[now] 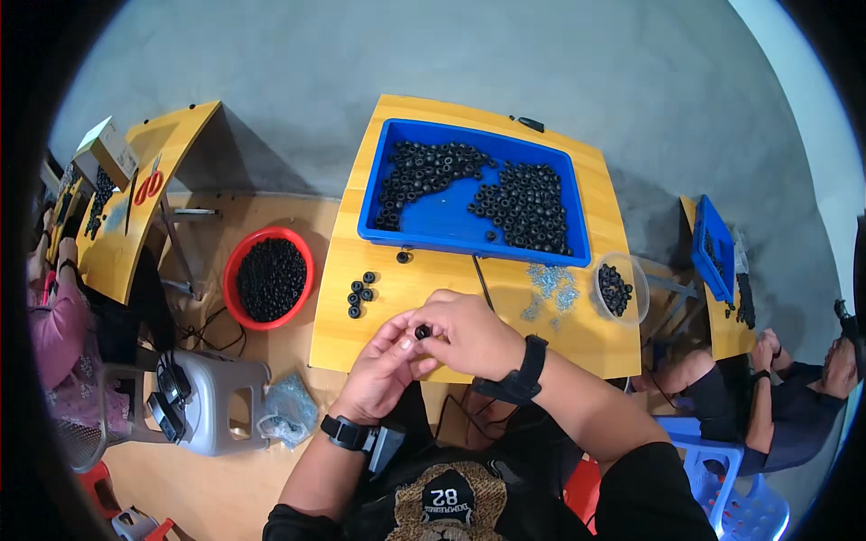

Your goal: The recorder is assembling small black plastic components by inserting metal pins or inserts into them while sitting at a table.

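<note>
Near the table's front edge, my left hand (pixel 380 365) and my right hand (pixel 471 332) meet with fingers closed around a small round black cap (pixel 422 332) with a hollow end. Fingers of both hands press on it, and their tips partly hide it. On the table just left of my hands stand several similar black caps (pixel 358 296), with one more (pixel 402 257) by the bin. Beyond my hands, a blue bin (pixel 424 240) holds two large heaps of black caps. Small silvery pieces (pixel 552 287) lie scattered right of my hands.
A clear round tub (pixel 638 282) with black caps sits at the table's right edge. On the floor at left are a red basin (pixel 307 279) full of black pieces, a grey stool (pixel 209 397) and a plastic bag (pixel 290 410). People sit at tables on both sides.
</note>
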A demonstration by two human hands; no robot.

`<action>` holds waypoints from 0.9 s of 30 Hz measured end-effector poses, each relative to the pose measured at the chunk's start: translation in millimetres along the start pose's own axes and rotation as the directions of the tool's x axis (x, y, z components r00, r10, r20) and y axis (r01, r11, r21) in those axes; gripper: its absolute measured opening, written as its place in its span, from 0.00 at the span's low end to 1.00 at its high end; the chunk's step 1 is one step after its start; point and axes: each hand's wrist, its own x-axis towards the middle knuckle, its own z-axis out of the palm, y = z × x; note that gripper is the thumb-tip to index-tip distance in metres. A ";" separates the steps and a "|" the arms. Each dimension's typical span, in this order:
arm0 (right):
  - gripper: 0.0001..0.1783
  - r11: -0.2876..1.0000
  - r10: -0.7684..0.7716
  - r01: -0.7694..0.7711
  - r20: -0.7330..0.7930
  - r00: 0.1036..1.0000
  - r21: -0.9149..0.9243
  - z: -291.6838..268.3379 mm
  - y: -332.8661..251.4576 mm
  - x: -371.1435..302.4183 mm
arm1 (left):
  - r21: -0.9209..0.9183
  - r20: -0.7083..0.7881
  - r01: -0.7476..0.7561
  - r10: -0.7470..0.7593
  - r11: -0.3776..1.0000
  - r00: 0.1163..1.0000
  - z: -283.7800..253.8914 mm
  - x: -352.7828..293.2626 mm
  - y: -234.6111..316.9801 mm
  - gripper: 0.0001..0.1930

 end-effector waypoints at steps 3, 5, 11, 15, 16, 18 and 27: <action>0.15 0.998 -0.060 0.059 0.046 0.997 0.014 -4.4 -6.6 -7.6 | 0.074 -0.023 0.019 -0.017 0.997 1.000 7.3 5.6 -6.2 0.13; 0.14 0.999 0.019 -0.020 0.015 1.000 0.049 -6.5 -8.7 -11.3 | 0.095 -0.033 0.005 -0.002 0.995 0.999 8.1 9.5 -8.6 0.13; 0.15 0.977 -0.149 0.149 0.014 0.989 -0.149 -42.6 3.2 -9.5 | 0.112 -0.110 0.017 -0.005 0.994 0.994 2.2 19.4 -1.9 0.13; 0.11 0.961 -0.071 0.088 0.072 0.995 -0.262 -112.0 27.0 22.6 | 0.062 -0.019 0.017 -0.016 0.998 1.000 -15.1 25.9 11.1 0.14; 0.11 0.952 -0.043 0.074 0.111 0.993 -0.296 -122.8 29.9 33.2 | 0.046 0.051 0.038 -0.040 0.998 0.998 -16.9 27.4 13.1 0.15; 0.10 0.938 0.062 0.036 0.271 0.961 -0.344 -131.1 33.0 61.1 | 0.005 0.140 0.086 -0.086 0.996 0.986 -26.2 28.7 12.9 0.16; 0.25 0.965 -0.120 0.228 0.550 0.827 -0.133 -52.3 94.4 155.2 | -0.167 0.163 0.151 -0.124 0.974 0.979 -33.8 35.6 14.4 0.15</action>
